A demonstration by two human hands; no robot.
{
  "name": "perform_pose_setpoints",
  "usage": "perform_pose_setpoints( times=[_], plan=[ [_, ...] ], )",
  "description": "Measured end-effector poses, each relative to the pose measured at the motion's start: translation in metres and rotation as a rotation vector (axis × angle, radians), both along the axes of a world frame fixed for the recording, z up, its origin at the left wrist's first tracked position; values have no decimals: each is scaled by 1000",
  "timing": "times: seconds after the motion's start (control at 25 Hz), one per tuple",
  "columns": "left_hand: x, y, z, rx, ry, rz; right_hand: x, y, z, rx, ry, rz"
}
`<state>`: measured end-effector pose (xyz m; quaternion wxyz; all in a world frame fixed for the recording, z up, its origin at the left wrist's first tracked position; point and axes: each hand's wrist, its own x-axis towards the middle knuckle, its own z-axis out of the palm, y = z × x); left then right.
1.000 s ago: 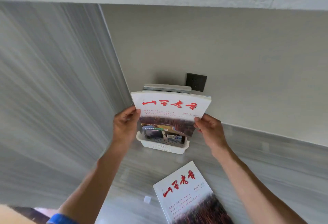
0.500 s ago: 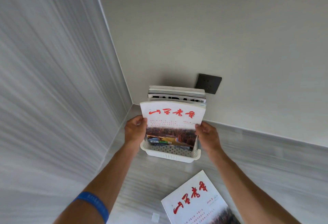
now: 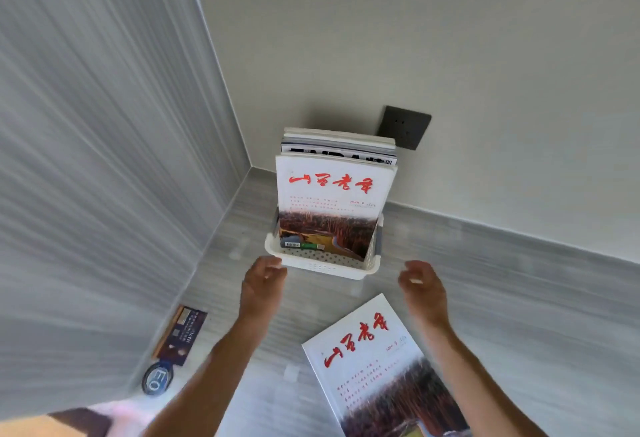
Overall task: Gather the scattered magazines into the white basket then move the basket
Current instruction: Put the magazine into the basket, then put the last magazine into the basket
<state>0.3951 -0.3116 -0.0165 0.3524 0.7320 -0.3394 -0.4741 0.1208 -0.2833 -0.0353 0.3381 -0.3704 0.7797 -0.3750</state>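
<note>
White basket [image 3: 325, 268] holds upright magazines [image 3: 332, 190] in the corner. Your left hand [image 3: 261, 284] and right hand [image 3: 420, 286] hover before it, grip spread, empty. Another magazine [image 3: 374, 364] lies on the floor.

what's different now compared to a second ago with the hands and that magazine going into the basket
Both hands let go: the left hand and right hand have pulled back toward the person, fingers open and empty. The front magazine they held now stands in the white basket. The basket, the magazines behind, and the floor magazine stayed put.
</note>
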Motion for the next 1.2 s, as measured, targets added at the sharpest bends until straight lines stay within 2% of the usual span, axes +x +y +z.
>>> perform_pose_setpoints(
  times=[0.08, 0.16, 0.2, 0.28, 0.44, 0.52, 0.6, 0.84, 0.88, 0.96, 1.04, 1.12, 1.2],
  plan=[
    [-20, 72, -25, 274, -12, -171, -16, 55, -31, 274, 76, 107],
    [-46, 127, -42, 490, -85, -424, -29, 101, -52, 556, 322, 325],
    [-61, 146, -51, 518, -89, -457, -36, 117, -58, 619, 449, 411],
    [-85, 165, -60, 499, 12, -339, -46, 134, -61, 621, 530, 456],
    [-100, 171, -62, 540, 247, 82, -61, 154, -66, 553, 336, 384],
    [-102, 171, -64, 548, 242, 46, -67, 163, -69, 485, 308, 397],
    [-115, 173, -65, 459, 206, -33, -71, 170, -70, 432, 280, 402],
    [-150, 176, -40, 5, 122, -197, -84, 176, -70, 435, 218, 353],
    [-147, 173, -32, -58, 131, -225, -85, 172, -64, 417, 155, 288],
    [-135, 161, -11, -161, 199, -294, -86, 153, -48, 351, -90, 195],
    [-116, 144, 11, -210, 315, -323, -83, 124, -28, 273, -288, 251],
    [-96, 123, 38, -263, 396, -316, -74, 96, -5, 183, -359, 327],
    [-76, 93, 65, -359, 390, -266, -55, 66, 26, 41, -393, 347]
  ],
)
